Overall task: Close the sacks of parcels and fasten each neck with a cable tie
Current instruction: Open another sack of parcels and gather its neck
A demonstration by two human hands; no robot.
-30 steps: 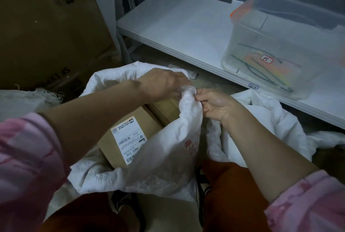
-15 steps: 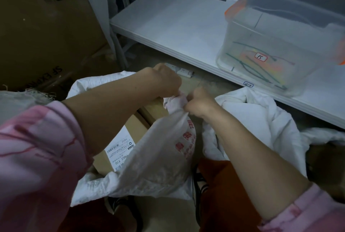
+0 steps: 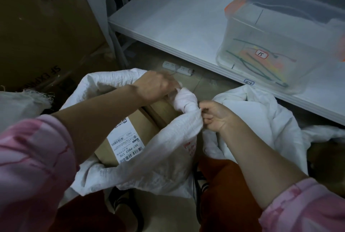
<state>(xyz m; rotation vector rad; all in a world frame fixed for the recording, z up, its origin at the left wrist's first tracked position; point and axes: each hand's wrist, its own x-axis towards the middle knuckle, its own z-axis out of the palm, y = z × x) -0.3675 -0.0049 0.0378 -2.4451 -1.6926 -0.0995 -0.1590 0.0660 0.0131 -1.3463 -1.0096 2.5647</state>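
Head view, sole view on record.

Left hand (image 3: pixel 155 86) clenched on the bunched mouth of the white woven sack (image 3: pixel 160 149), knuckles up, fingertips hidden under the fabric. Right hand (image 3: pixel 214 116) pinching the same gathered neck (image 3: pixel 186 101) just below the left-hand fingers, thumb and forefinger closed on the weave. Neck only partly gathered: far rim of the sack, beyond the left-hand fingers, open and slack. Cardboard parcel (image 3: pixel 130 136) with shipping label exposed inside, below and nearer than both sets of fingers.

Handling, as judged: thin, soft, limp woven cloth, likely slick and prone to spring loose once released; load inside stiff and probably heavy, so lifting by the neck inadvisable. Best hold: high on the twisted neck, close above the parcel, one hand kept clamped while the other fetches a tie.

Cable ties (image 3: pixel 261 67) lying in a clear plastic bin (image 3: pixel 242 32) on the white shelf (image 3: pixel 168 19), well beyond the right-hand fingers. None in either hand.

Clearances: shelf edge just past the fingertips, power strip (image 3: pixel 177 67) on the floor beyond the left-hand fingers, second white sack (image 3: pixel 261 118) touching the right wrist side, large carton (image 3: pixel 46 26) to the left. Open room mainly straight up and toward the bin.
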